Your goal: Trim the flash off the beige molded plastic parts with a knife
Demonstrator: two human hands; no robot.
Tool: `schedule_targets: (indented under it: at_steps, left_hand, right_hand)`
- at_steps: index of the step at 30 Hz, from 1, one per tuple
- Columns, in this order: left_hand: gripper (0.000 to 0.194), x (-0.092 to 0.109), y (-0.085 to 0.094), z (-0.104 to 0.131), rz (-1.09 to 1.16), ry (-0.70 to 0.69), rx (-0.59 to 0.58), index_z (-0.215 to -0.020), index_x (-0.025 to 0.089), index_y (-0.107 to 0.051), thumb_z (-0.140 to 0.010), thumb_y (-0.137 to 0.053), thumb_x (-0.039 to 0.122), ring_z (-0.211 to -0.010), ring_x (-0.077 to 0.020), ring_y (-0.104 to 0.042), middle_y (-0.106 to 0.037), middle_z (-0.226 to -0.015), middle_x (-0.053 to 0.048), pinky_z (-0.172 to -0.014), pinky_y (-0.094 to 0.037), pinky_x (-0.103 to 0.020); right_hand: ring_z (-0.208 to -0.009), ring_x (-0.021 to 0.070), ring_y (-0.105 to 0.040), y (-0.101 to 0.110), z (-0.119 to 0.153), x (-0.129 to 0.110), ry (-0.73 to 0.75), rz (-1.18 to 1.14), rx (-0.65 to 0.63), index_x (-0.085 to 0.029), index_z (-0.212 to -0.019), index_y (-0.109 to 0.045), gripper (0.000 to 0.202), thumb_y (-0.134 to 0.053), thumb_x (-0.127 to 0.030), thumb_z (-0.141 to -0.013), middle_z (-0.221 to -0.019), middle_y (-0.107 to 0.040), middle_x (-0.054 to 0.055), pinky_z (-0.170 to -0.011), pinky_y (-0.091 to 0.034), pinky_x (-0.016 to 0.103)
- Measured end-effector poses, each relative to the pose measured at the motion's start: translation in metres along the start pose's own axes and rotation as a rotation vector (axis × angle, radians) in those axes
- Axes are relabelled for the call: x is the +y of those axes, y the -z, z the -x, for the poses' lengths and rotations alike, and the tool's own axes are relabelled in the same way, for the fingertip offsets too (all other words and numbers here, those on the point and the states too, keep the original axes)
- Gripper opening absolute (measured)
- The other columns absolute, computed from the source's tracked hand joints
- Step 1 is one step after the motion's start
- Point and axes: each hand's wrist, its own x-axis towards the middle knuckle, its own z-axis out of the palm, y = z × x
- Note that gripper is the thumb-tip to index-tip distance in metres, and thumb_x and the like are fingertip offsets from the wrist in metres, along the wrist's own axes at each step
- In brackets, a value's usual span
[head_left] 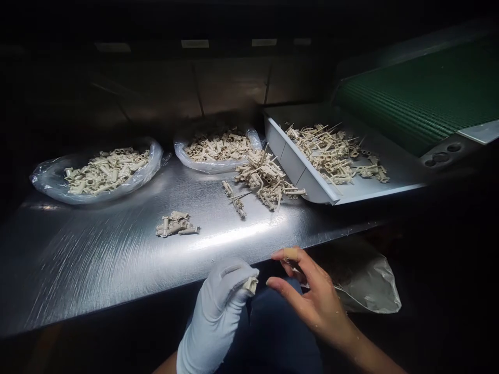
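My left hand (224, 301), in a white glove, is closed on a small beige plastic part (250, 284) that pokes out between thumb and fingers just past the table's front edge. To its right, my bare right hand (312, 291) has thumb and fingers apart, with a tan bandage on one finger, and nothing shows between them. On the metal table ahead lies a small pile of loose beige parts (177, 224). Farther right is a heap of beige parts still joined to thin sprues (268, 179).
Two plastic-lined round containers, a left one (47, 184) and a middle one (187, 160), hold loose beige parts. A grey tray (307, 179) with sprued parts stands below a green conveyor belt (424, 96). Under the table edge hangs a plastic bag (380, 291).
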Motion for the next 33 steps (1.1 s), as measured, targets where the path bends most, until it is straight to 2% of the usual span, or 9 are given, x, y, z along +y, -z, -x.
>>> schedule_targets:
  at_steps: [3, 7, 14, 19, 24, 26, 29, 31, 33]
  left_hand:
    - [0.040, -0.005, -0.001, -0.001, -0.107, -0.084, 0.056, -0.130, 0.036, -0.067, -0.103, -0.057, 0.009, -0.101, -0.0168, -0.066, -0.065, -0.114, -0.001, -0.090, -0.053, -0.026]
    - [0.038, -0.002, -0.001, -0.003, -0.114, -0.060, 0.043, -0.128, 0.035, -0.068, -0.103, -0.057, 0.009, -0.096, -0.0161, -0.068, -0.065, -0.111, -0.001, -0.087, -0.055, -0.025]
    - [0.023, -0.002, 0.004, -0.008, -0.170, -0.006, -0.093, -0.112, 0.030, -0.074, -0.105, -0.056, 0.019, -0.088, -0.0182, -0.069, -0.071, -0.097, -0.002, -0.084, -0.057, -0.029]
    - [0.023, -0.038, 0.046, -0.032, -0.461, 0.054, 0.308, -0.117, 0.029, -0.078, -0.101, -0.061, 0.027, -0.116, -0.0283, -0.066, -0.071, -0.120, -0.007, -0.109, -0.050, -0.047]
    - [0.030, -0.043, 0.064, -0.043, -0.453, 0.091, 0.465, -0.129, 0.026, -0.071, -0.102, -0.060, 0.033, -0.131, -0.0301, -0.058, -0.065, -0.133, -0.009, -0.118, -0.041, -0.052]
    - [0.041, -0.034, 0.050, -0.035, -0.377, 0.145, 0.423, -0.141, 0.026, -0.062, -0.103, -0.058, 0.042, -0.116, -0.0272, -0.066, -0.066, -0.135, -0.011, -0.109, -0.051, -0.049]
    - [0.071, -0.020, 0.021, -0.017, 0.164, 0.317, 0.075, -0.161, 0.025, -0.038, -0.102, -0.048, 0.063, -0.096, -0.0261, -0.071, -0.073, -0.115, -0.012, -0.097, -0.058, -0.047]
    - [0.086, -0.014, 0.005, -0.008, 0.375, 0.403, -0.088, -0.163, 0.026, -0.033, -0.093, -0.065, 0.064, -0.087, -0.0243, -0.071, -0.070, -0.122, -0.014, -0.085, -0.061, -0.042]
    - [0.092, -0.011, -0.002, -0.004, 0.525, 0.481, -0.124, -0.162, 0.030, -0.031, -0.088, -0.075, 0.061, -0.069, -0.0164, -0.065, -0.072, -0.115, -0.010, -0.069, -0.058, -0.032]
  right_hand:
    - [-0.065, 0.0140, -0.067, 0.001, 0.001, -0.001, 0.236, 0.056, 0.081, -0.022, -0.103, -0.066, 0.015, -0.070, -0.010, -0.095, -0.076, -0.070, -0.001, -0.061, -0.055, 0.026]
    - [-0.074, 0.0166, -0.070, 0.002, 0.002, -0.002, 0.521, 0.114, 0.001, -0.019, -0.109, -0.065, 0.021, -0.058, -0.003, -0.096, -0.091, -0.079, 0.007, -0.060, -0.054, 0.028]
    - [-0.068, 0.0176, -0.068, -0.003, 0.000, 0.004, 0.554, 0.199, -0.116, -0.018, -0.107, -0.066, 0.020, -0.048, -0.012, -0.104, -0.097, -0.081, 0.009, -0.055, -0.049, 0.030]
    - [-0.062, 0.0149, -0.070, -0.006, 0.000, 0.007, 0.454, 0.141, -0.096, -0.015, -0.114, -0.070, 0.017, -0.065, -0.009, -0.099, -0.079, -0.078, 0.003, -0.054, -0.049, 0.027]
    - [-0.060, 0.0143, -0.070, -0.019, 0.004, 0.009, 0.390, 0.100, -0.065, -0.016, -0.110, -0.073, 0.014, -0.068, -0.011, -0.099, -0.079, -0.079, 0.004, -0.054, -0.053, 0.025]
    - [-0.067, 0.0154, -0.073, -0.029, 0.006, 0.009, 0.349, 0.021, -0.065, -0.017, -0.114, -0.073, 0.016, -0.067, -0.013, -0.100, -0.082, -0.078, 0.005, -0.060, -0.057, 0.025]
    - [-0.070, 0.0157, -0.071, -0.043, 0.010, 0.007, 0.246, -0.105, -0.117, -0.017, -0.118, -0.073, 0.019, -0.069, -0.026, -0.101, -0.085, -0.075, 0.006, -0.061, -0.058, 0.024]
    - [-0.067, 0.0148, -0.067, -0.048, 0.012, 0.005, 0.151, -0.168, -0.175, -0.017, -0.109, -0.076, 0.021, -0.068, -0.036, -0.101, -0.083, -0.071, 0.006, -0.058, -0.056, 0.023]
    - [-0.064, 0.0138, -0.064, -0.048, 0.014, 0.004, 0.056, -0.212, -0.190, -0.018, -0.098, -0.077, 0.022, -0.070, -0.039, -0.099, -0.078, -0.068, 0.004, -0.056, -0.053, 0.022]
